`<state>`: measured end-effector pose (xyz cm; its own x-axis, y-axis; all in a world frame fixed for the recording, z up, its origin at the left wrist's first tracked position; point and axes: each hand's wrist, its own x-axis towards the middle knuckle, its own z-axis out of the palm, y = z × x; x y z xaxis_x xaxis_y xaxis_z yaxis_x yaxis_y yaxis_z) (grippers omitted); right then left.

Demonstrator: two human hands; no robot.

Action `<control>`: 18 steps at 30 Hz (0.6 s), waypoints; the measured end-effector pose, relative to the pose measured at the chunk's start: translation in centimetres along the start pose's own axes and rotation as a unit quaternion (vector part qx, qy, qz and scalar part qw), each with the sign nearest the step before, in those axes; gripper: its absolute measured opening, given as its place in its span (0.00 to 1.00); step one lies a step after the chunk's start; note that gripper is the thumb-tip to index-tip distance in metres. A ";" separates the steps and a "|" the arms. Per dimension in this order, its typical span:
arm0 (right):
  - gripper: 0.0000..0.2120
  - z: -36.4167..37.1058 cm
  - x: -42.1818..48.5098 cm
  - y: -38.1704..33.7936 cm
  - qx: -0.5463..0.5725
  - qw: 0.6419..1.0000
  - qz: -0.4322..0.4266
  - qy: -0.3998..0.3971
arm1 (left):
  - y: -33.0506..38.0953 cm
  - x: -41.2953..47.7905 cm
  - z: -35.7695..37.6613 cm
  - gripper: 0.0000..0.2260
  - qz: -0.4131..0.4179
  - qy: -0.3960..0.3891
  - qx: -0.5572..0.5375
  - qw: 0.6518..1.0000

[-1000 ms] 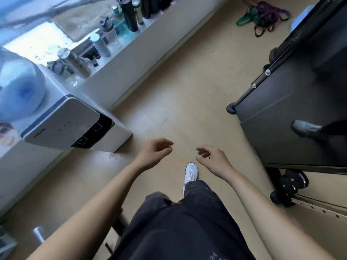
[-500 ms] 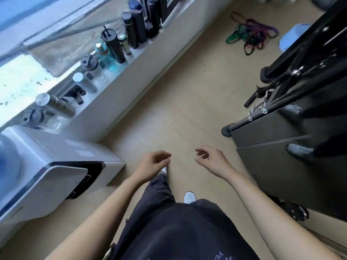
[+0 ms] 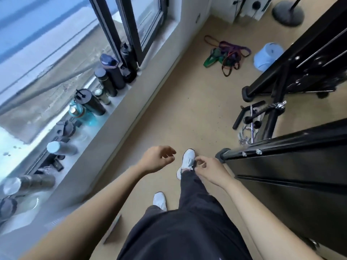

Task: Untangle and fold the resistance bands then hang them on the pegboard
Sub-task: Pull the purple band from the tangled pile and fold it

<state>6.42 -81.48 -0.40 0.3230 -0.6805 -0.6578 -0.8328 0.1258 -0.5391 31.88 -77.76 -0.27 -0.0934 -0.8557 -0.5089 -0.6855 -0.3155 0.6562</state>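
Head view is showing the left hand (image 3: 156,160) and right hand (image 3: 211,170) hanging loosely curled and holding nothing, likely because the tangled resistance bands (image 3: 226,56) are lying well ahead on the floor (image 3: 178,102), unreached.

1. A row of dark metal and plastic drink bottles (image 3: 105,83) lines the pale windowsill (image 3: 120,117) at the left of the frame.
2. A teal translucent bottle (image 3: 82,114) stands among them.
3. A light-blue cylindrical roll (image 3: 267,56) lies on the beige floor (image 3: 187,102) at upper right.
4. A black metal gym frame (image 3: 293,162) fills the right side.
5. A round grey stand base (image 3: 288,13) sits at the top right.
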 end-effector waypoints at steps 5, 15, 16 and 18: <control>0.17 -7.7 9.7 -0.1 0.002 1.000 -0.016 0.007 | 3.4 10.3 -4.7 0.10 0.014 -0.013 0.037 0.999; 0.18 -26.2 23.0 0.0 0.029 0.999 0.007 0.017 | 10.9 27.0 -12.6 0.09 -0.006 0.011 -0.020 1.000; 0.18 -27.8 24.2 -0.2 0.042 0.999 0.012 0.023 | 11.5 28.7 -13.2 0.09 -0.012 0.009 -0.034 0.999; 0.18 -31.0 26.8 -0.4 0.059 0.998 0.019 0.034 | 12.6 32.3 -14.5 0.08 -0.027 0.009 -0.068 0.997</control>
<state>1.48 -122.14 -1.45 0.2574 -0.7199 -0.6446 -0.7843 0.2341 -0.5746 30.74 -115.34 -0.39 -0.0444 -0.8429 -0.5363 -0.5849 -0.4133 0.6979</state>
